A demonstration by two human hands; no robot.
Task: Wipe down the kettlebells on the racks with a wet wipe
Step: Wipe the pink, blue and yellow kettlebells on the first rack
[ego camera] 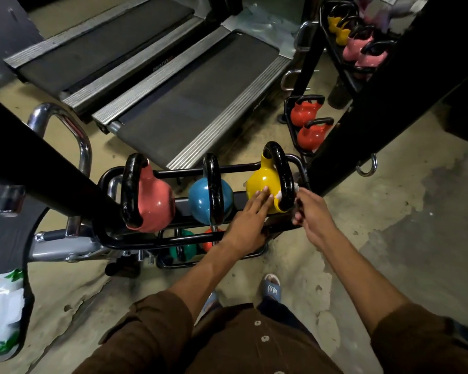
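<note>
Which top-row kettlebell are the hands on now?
The yellow kettlebell, rightmost of three. The left hand rests flat on its body and the right hand holds the wet wipe at its handle; the pink kettlebell and blue kettlebell sit untouched.

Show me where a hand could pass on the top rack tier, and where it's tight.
Free: the gap between the pink kettlebell and blue kettlebell, and the bare floor right of the rack. Tight: around the yellow kettlebell, where the left hand presses its body and the right hand holds the wet wipe at its handle.
</note>
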